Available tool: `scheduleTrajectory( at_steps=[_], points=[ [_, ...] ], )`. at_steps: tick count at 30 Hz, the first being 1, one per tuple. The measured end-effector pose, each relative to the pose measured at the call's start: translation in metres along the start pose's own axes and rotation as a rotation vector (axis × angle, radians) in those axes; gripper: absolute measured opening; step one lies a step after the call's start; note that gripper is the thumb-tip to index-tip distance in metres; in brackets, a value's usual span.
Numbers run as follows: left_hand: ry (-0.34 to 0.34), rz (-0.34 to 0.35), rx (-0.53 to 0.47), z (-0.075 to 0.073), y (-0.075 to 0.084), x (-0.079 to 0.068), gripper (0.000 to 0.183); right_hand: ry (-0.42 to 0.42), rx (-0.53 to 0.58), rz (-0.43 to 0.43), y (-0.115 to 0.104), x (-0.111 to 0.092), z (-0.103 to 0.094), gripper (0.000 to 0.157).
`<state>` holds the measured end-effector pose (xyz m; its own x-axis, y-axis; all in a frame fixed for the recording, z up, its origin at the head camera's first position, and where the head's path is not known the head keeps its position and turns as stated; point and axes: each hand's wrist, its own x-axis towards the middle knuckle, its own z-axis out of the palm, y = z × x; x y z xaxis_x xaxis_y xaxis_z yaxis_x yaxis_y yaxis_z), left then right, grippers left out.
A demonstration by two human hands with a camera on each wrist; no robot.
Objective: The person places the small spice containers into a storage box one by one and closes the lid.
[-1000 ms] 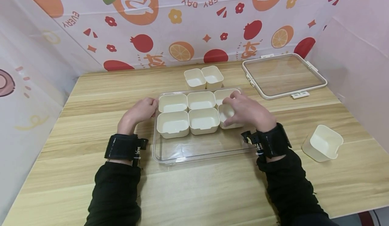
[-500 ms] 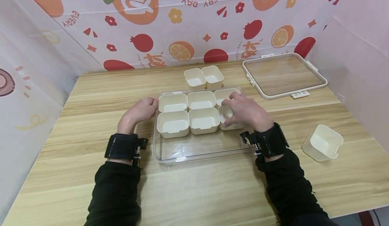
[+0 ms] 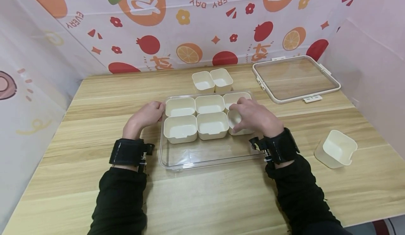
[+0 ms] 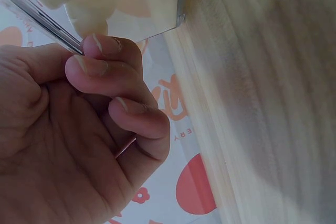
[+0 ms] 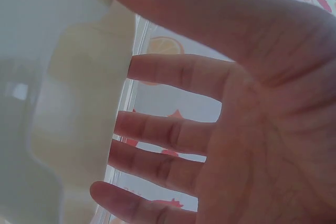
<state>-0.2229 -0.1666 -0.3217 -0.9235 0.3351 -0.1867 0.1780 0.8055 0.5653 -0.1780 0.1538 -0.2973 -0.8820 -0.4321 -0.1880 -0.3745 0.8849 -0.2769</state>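
Observation:
My left hand (image 3: 148, 115) pinches the left rim of a clear plastic box (image 3: 209, 157) between thumb and curled fingers, as the left wrist view shows. Inside this box stand two rows of cream bins, among them a front-left bin (image 3: 180, 129) and a front-middle bin (image 3: 212, 126). At the right end, my right hand (image 3: 256, 117) grips the front-right cream bin (image 3: 234, 119), which it partly hides. In the right wrist view, the thumb reaches over this bin's rim (image 5: 89, 108) while the fingers (image 5: 168, 129) lie along its side, spread and fairly straight.
Behind the box stand two smaller cream bins (image 3: 203, 82) side by side. A clear lid (image 3: 297, 77) with a white frame and clips lies at the back right. Another cream bin (image 3: 336, 149) with a notched rim sits on the wooden table (image 3: 202, 200) at the right.
My right hand and wrist have shifted slightly to the left over the front-right bin. The left hand keeps its hold on the box's rim.

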Motion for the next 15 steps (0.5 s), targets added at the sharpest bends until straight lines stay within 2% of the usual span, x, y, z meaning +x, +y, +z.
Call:
scheduleTrajectory(
  at_steps=[15],
  points=[
    [-0.004, 0.0, 0.001, -0.0005, 0.0005, 0.0002, 0.044, 0.014, -0.008, -0.019, 0.0003, -0.0006, 0.001, 0.07]
  ],
)
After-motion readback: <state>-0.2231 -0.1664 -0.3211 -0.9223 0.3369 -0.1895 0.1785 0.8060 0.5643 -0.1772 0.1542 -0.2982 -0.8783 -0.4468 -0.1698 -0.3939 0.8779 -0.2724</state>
